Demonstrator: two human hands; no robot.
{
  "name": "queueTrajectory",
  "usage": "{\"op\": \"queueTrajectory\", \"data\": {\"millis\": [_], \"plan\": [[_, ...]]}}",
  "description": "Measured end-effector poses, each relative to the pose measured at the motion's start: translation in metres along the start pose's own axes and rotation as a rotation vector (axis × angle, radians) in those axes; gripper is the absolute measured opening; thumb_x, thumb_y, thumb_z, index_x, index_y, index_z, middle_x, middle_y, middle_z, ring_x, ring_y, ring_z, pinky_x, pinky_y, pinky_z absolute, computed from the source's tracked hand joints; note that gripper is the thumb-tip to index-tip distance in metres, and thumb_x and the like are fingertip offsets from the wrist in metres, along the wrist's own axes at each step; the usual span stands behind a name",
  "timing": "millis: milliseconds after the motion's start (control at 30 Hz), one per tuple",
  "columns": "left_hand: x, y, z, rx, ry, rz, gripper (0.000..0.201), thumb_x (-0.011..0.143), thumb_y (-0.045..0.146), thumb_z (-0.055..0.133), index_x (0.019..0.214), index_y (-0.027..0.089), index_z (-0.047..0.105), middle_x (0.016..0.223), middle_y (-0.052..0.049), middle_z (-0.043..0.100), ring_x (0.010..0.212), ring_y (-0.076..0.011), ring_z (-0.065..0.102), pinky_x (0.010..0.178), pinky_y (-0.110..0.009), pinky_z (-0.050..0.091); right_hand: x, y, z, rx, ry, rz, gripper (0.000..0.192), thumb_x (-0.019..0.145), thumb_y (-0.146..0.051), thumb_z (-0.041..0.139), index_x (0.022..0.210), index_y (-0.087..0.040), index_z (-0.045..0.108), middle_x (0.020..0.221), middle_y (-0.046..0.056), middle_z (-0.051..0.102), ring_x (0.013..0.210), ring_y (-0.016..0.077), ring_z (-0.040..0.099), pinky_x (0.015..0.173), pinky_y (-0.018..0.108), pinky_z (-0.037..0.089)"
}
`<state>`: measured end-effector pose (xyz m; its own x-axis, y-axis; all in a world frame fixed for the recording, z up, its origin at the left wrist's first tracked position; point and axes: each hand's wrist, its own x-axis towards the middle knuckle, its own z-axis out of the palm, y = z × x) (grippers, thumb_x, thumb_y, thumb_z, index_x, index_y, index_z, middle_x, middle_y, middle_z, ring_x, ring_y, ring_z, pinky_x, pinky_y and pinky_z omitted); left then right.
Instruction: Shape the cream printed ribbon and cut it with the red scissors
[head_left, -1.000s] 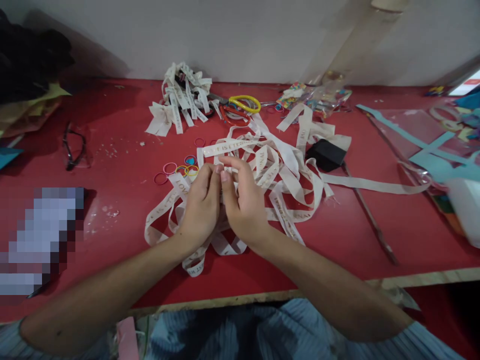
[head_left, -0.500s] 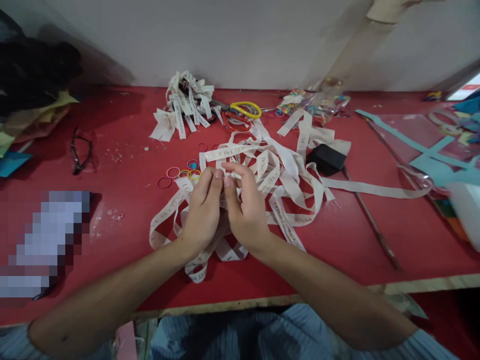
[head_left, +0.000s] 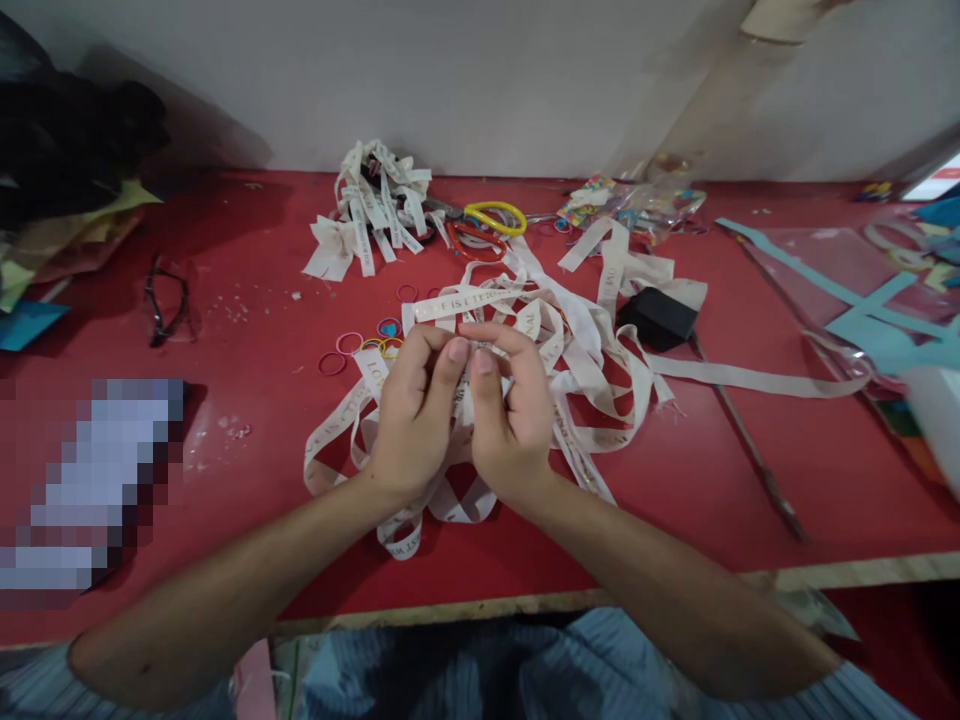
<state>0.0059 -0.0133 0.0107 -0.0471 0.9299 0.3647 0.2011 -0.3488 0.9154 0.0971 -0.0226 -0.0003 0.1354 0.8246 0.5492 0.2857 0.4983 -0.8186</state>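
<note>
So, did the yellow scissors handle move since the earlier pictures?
No, not noticeably: the yellow scissors handle keeps its place, up and left of the black block; only the whole view shifts slightly.

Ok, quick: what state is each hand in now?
Left hand: fingers curled in; whether it grips white ribbon cannot be told.
Right hand: curled too; any grip is hidden.

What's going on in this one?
A person's left hand and right hand are close together over a loose tangle of printed white ribbon. Ribbon shows between the hands, but whatever they may hold there is mostly hidden. Behind, on the red table, lies a heap of short ribbon strips; a black block is at the tangle's right.
</note>
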Motion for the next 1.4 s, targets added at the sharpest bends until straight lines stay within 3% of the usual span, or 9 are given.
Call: {"op": "queueTrajectory", "data": {"millis": [600,833,1033,1400], "plan": [[-0.001,-0.003,0.001,0.037,0.044,-0.071,0.022,0.096,0.028,0.046,0.075,0.020,0.048,0.069,0.003,0.051,0.064,-0.0102,0.047,0.060,-0.021,0.041,0.000,0.002,0.002,0.013,0.007,0.045,0.020,0.098,-0.026,0.040,0.113,-0.024,0.054,0.112,0.004,0.062,0.106,0.0159,0.059,0.095,0.034,0.049],[0.003,-0.009,0.000,-0.030,-0.058,-0.130,0.024,0.096,0.034,0.045,0.077,0.020,0.049,0.071,0.003,0.051,0.066,-0.0097,0.048,0.061,-0.020,0.041,-0.001,0.008,0.004,0.008,-0.057,0.084,0.022,0.099,-0.026,0.037,0.115,-0.023,0.052,0.114,0.005,0.062,0.108,0.0160,0.059,0.096,0.034,0.048],[0.001,-0.009,0.000,-0.086,-0.075,-0.187,0.025,0.094,0.040,0.048,0.079,0.021,0.050,0.070,0.003,0.051,0.062,-0.0095,0.047,0.058,-0.021,0.040,-0.001,0.009,0.003,0.011,-0.120,0.092,0.024,0.097,-0.018,0.037,0.117,-0.024,0.049,0.118,0.005,0.062,0.109,0.0145,0.059,0.094,0.032,0.050],[0.004,-0.011,-0.002,0.085,-0.050,-0.051,0.020,0.095,0.034,0.046,0.082,0.021,0.053,0.072,0.002,0.055,0.065,-0.0106,0.051,0.061,-0.023,0.041,-0.001,0.010,0.004,-0.005,-0.109,0.103,0.022,0.099,-0.027,0.037,0.115,-0.024,0.052,0.117,0.005,0.063,0.108,0.0156,0.060,0.095,0.033,0.050]]}}
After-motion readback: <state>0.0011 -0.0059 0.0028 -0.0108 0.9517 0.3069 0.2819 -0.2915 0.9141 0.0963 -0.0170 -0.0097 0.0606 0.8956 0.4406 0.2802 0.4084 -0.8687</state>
